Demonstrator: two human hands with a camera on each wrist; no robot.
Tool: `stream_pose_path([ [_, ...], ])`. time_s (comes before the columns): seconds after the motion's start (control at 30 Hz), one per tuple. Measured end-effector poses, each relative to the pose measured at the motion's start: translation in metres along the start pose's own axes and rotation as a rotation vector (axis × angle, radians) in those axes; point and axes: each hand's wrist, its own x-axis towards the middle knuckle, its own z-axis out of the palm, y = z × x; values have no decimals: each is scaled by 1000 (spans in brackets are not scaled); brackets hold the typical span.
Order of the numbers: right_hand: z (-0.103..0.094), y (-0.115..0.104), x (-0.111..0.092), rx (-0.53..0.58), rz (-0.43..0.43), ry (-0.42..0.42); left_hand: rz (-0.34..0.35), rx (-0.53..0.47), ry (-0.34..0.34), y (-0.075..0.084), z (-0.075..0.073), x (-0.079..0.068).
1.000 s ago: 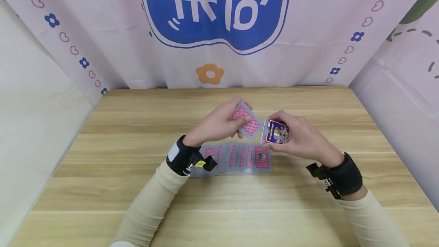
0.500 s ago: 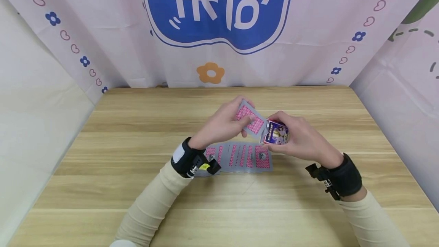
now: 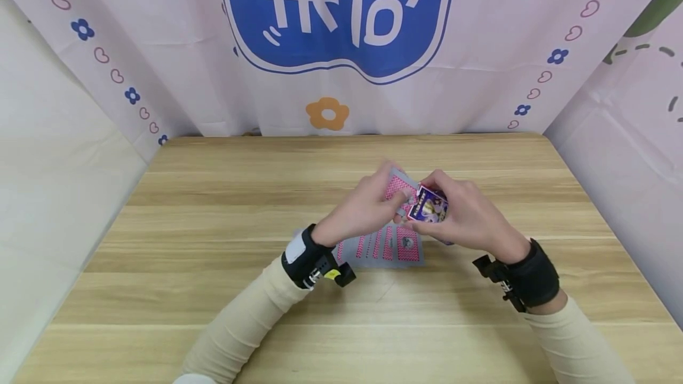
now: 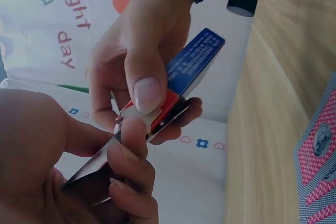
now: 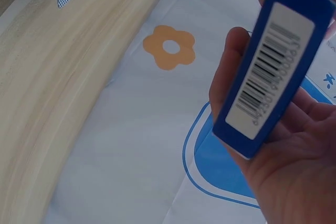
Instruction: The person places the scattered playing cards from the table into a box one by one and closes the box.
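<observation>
My left hand (image 3: 363, 209) pinches a small stack of playing cards (image 3: 399, 187), pink-patterned backs up with grey borders, thumb on top. Its right end meets the mouth of a purple-and-blue card box (image 3: 428, 205), which my right hand (image 3: 472, 212) grips by its sides. In the left wrist view the dark edge of the stack (image 4: 92, 169) points at the box's red-and-white open end, and the right thumb lies on the box (image 4: 194, 61). The right wrist view shows the box's barcoded bottom (image 5: 268, 72). How far the cards sit inside is hidden by fingers.
Under the hands, an overlapping row of playing cards (image 3: 408, 246) lies backs up on the wooden table (image 3: 341, 336); the left wrist covers part of it. A printed white curtain (image 3: 213, 93) hangs behind the table's far edge, with fabric walls at both sides.
My left hand has moved right and slightly down, bringing the stack from just apart to the box's mouth, overlapping it. The right hand has stayed nearly in place with the box.
</observation>
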Motion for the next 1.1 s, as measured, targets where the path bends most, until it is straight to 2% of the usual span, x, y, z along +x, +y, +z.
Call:
stream_pose_path([
  [0.1,-2,1,0,-5,2,7,-19,9,0,0,-1,-1],
  [0.27,-6,2,0,-24,11,32,-30,40,62,-1,-12,-2],
  [0.4,-8,2,0,-38,7,23,5,162,51,0,-15,-1],
  [0.57,-7,2,-1,-38,-5,-10,45,288,14,2,-10,0],
  [0.8,-4,-3,-1,0,-34,-36,46,248,-46,-1,-2,1],
  [1.1,-3,-8,-1,27,-31,-57,-25,150,-107,-5,-1,2],
])
